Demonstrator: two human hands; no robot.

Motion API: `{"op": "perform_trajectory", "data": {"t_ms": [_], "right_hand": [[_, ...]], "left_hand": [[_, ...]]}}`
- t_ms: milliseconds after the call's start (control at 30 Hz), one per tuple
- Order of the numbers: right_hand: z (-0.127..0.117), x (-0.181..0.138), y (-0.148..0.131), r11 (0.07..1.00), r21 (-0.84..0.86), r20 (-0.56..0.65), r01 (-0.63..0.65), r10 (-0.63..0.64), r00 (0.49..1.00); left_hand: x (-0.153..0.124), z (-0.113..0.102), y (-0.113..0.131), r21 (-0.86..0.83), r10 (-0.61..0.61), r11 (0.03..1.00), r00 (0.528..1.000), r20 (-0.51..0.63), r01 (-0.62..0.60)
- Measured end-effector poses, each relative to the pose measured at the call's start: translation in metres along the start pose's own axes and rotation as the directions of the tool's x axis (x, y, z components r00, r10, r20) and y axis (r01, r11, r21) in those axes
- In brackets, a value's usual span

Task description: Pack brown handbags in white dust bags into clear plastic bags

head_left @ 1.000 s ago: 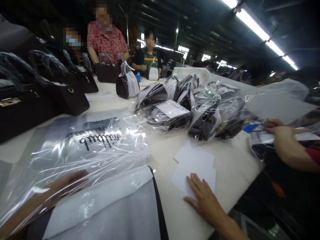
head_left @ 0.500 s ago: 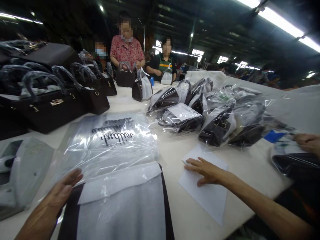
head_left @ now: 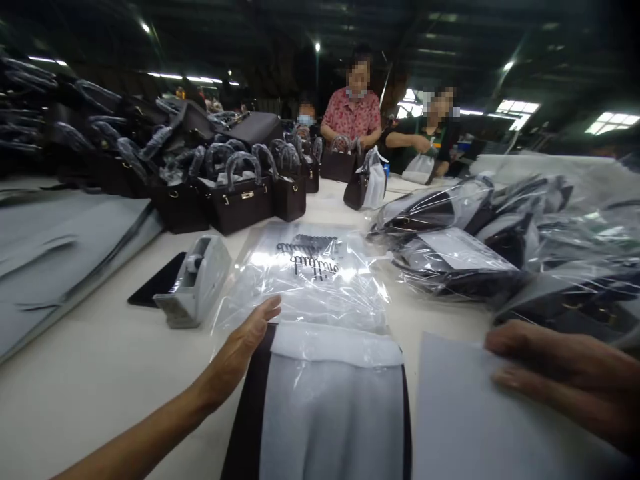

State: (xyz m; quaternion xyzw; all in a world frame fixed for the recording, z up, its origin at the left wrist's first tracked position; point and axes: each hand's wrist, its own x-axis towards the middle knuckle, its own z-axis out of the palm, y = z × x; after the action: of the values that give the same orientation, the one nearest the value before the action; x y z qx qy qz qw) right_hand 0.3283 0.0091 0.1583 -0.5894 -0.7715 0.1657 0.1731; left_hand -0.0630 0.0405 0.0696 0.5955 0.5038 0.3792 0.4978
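My left hand point(head_left: 243, 350) lies flat with fingers stretched on the left edge of a dark bag point(head_left: 320, 407) faced with grey-white sheet, right in front of me. Beyond it lies a stack of clear plastic bags point(head_left: 313, 273) with black script printed on them. My right hand point(head_left: 565, 377) sits at the lower right with fingers pinched on a white sheet of paper point(head_left: 480, 420), lifted close to the camera.
A grey tape dispenser point(head_left: 197, 280) and a black phone point(head_left: 157, 287) lie left of the plastic bags. Rows of dark handbags point(head_left: 235, 197) stand at the back left, wrapped handbags point(head_left: 465, 240) pile at the right. People work at the table's far end.
The view has swung left. My right hand went from lying flat on the paper to gripping and lifting it. My left hand slid up along the bag's edge.
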Motion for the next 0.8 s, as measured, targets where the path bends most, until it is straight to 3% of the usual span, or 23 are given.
{"op": "perform_trajectory", "data": {"t_ms": [67,167,233,300,367,433,467,500,567,633,667,733,800], "right_hand": [[0.019,0.024,-0.048,0.993,0.089,0.14,0.081,-0.093,0.986],[0.068,0.063,-0.099,0.968,0.186,0.136,0.167,-0.194,0.971],[0.098,0.081,-0.112,0.951,0.188,0.105,0.244,-0.266,0.958],[0.116,0.091,-0.108,0.941,0.126,0.009,0.315,-0.319,0.948],[0.12,0.097,-0.091,0.939,-0.044,-0.153,0.34,-0.343,0.927],[0.117,0.104,-0.069,0.926,-0.262,-0.243,0.272,-0.336,0.91],[0.115,0.109,-0.058,0.906,-0.355,-0.218,0.229,-0.319,0.922],[0.115,0.113,-0.049,0.883,-0.425,-0.147,0.2,-0.286,0.947],[0.118,0.122,-0.036,0.858,-0.48,-0.012,0.182,-0.214,0.977],[0.123,0.128,-0.029,0.879,-0.437,0.021,0.192,-0.204,0.979],[0.126,0.129,-0.027,0.901,-0.386,-0.008,0.197,-0.217,0.976],[0.128,0.129,-0.022,0.946,-0.253,-0.112,0.205,-0.239,0.965],[0.127,0.129,-0.018,0.976,-0.125,-0.195,0.181,-0.203,0.96]], "left_hand": [[-0.002,0.002,0.002,-0.023,0.018,1.0,1.0,-0.002,-0.018],[-0.002,0.003,0.004,0.028,0.048,0.998,0.999,-0.025,-0.048],[-0.001,0.003,0.005,0.163,0.054,0.985,0.998,-0.013,-0.051],[0.0,0.003,0.004,0.322,0.056,0.945,0.998,-0.005,-0.051],[0.001,0.003,0.002,0.461,0.093,0.885,0.995,-0.031,-0.068],[-0.001,0.003,0.0,0.599,0.189,0.793,0.98,-0.061,-0.116],[-0.002,0.003,0.0,0.669,0.268,0.726,0.961,-0.063,-0.159],[-0.004,0.002,0.001,0.735,0.367,0.644,0.929,-0.05,-0.215],[-0.006,-0.001,0.003,0.843,0.583,0.438,0.812,-0.002,-0.312],[-0.005,-0.009,0.005,0.929,0.735,0.238,0.677,0.018,-0.283],[-0.002,-0.014,0.005,0.959,0.764,0.169,0.644,0.018,-0.227],[0.006,-0.026,0.002,0.987,0.741,0.098,0.671,0.016,-0.131],[0.019,-0.038,-0.003,0.985,0.668,0.108,0.744,0.03,-0.137]]}}
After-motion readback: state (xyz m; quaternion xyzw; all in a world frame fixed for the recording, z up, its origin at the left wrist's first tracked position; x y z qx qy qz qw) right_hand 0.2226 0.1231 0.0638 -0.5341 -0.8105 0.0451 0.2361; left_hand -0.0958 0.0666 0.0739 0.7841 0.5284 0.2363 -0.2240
